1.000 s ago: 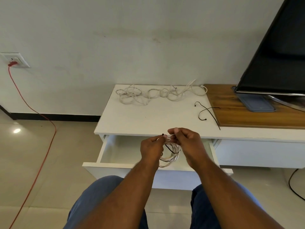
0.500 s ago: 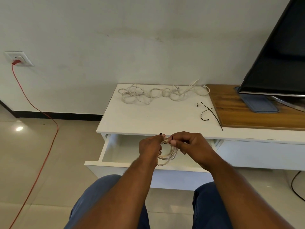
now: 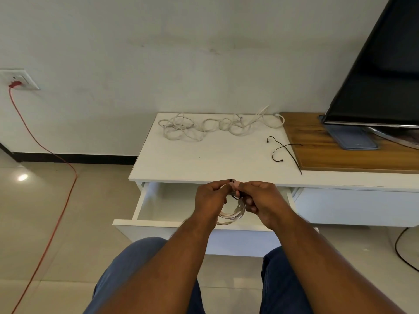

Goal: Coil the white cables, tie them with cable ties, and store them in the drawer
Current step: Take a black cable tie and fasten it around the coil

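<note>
A coiled white cable hangs between my two hands above the open drawer. My left hand grips the coil's top and the head of a black cable tie that runs round the coil. My right hand pinches the tie's tail right beside it. More white cables lie tangled at the back of the white cabinet top. Two spare black cable ties lie crossed near the wooden section.
A TV on its stand occupies the wooden top at right, with a blue flat object under it. A red cord runs from a wall socket down across the tiled floor at left. My knees sit below the drawer front.
Both hands stayed over the drawer and drew closer together at the top of the coil. The tie's loop round the coil looks smaller than a second ago.
</note>
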